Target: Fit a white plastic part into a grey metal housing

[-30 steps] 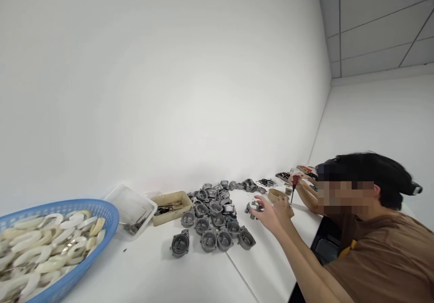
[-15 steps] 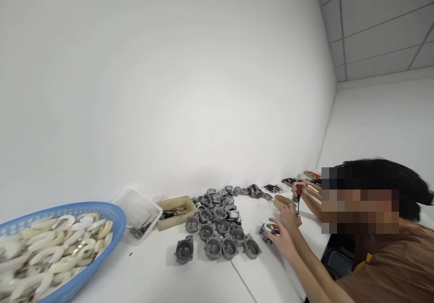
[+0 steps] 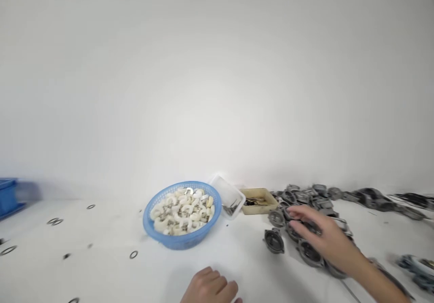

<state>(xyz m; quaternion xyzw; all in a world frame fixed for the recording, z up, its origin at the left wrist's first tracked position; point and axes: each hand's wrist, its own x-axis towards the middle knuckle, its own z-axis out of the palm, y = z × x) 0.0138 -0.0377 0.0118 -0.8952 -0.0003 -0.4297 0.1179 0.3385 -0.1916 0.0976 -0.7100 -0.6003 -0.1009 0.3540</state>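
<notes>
My right hand (image 3: pixel 325 237) reaches in from the lower right with its fingers stretched out over a pile of grey metal housings (image 3: pixel 274 241). It hovers on or just above them and holds nothing that I can see. My left hand (image 3: pixel 210 288) rests at the bottom edge of the white table (image 3: pixel 101 267). Its fingers are curled, and whatever lies under them is hidden. A blue basket (image 3: pixel 149 215) full of white curved pieces (image 3: pixel 183 209) stands between the two hands, farther back.
A clear plastic tray (image 3: pixel 225 193) and a tan tray (image 3: pixel 259 195) sit behind the basket by the wall. More grey parts (image 3: pixel 369 193) trail off to the right. Black rings (image 3: pixel 133 254) lie scattered at the left, near a blue crate (image 3: pixel 8 195).
The view has swung left, so the person in the brown shirt is out of sight. The basket now sits mid-frame. Both my hands have come into view, the right over the housings.
</notes>
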